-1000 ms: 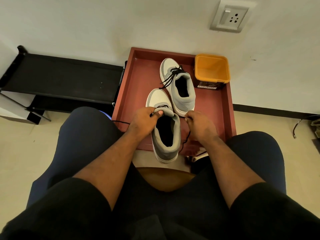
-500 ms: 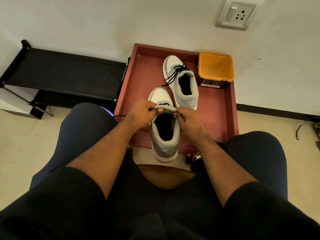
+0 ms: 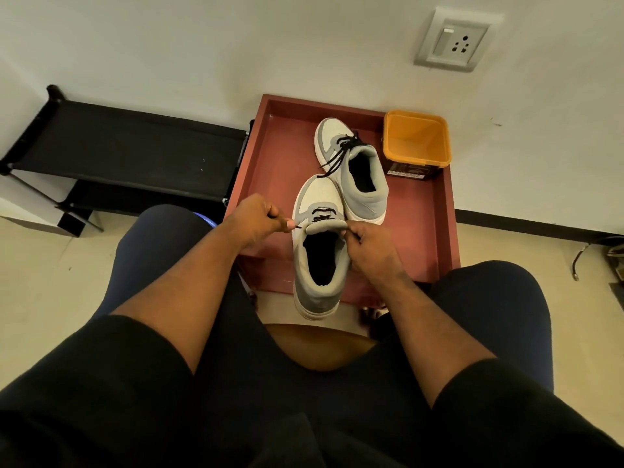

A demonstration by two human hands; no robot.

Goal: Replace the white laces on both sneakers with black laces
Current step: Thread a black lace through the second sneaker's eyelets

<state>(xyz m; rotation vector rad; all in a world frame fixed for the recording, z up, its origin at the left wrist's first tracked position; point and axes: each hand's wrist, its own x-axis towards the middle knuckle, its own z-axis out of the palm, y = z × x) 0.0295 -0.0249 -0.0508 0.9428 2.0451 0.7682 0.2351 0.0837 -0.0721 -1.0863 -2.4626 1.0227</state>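
Left hand [image 3: 255, 216] and right hand [image 3: 366, 243] each pinch the thin black lace [image 3: 320, 212], limp and light, best held near its stiff tips, threading the soft grey-white sneaker [image 3: 319, 265] at the red tray's [image 3: 270, 157] 6 o'clock edge; the laced sneaker [image 3: 354, 170] lies toward 12.

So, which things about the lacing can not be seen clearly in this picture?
- Head view: the near sneaker has its upper eyelets hidden behind its tongue and both hands.
- What the right hand pinches is covered by its own fingers.
- The black lace end at the left hand is too thin to follow.
- The print on the orange tub label is too small to read.
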